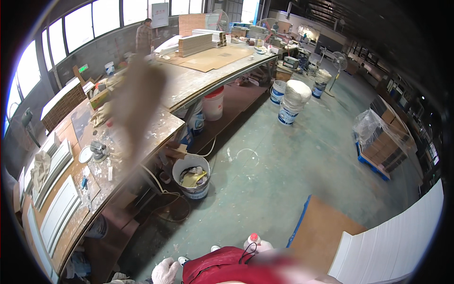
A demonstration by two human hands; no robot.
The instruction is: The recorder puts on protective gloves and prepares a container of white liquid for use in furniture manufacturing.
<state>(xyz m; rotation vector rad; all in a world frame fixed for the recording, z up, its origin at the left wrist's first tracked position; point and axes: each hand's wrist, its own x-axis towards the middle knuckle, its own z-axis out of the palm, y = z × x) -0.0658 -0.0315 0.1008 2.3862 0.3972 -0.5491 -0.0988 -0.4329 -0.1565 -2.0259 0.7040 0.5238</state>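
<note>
Low in the view, my left hand (165, 271) wears a white knit glove and hangs beside red clothing. Its fingers look curled, and whatever may be inside them is hidden. To the right, my right hand (265, 246), also gloved, is closed around a small pale bottle with a red cap (254, 237). The bottle stands upright in front of the red garment (213, 265), and a dark cord loops beside it. Much of the right forearm is blurred by a smear on the picture.
A long workbench (127, 173) on the left bears white panels (60, 208), a sander (98, 149) and a blue-handled tool (84, 182). Beside it stands a waste bucket (193, 189). Brown board (326, 222) and stacked white strips (392, 251) lie right. Wrapped boxes (385, 137) sit on a blue pallet.
</note>
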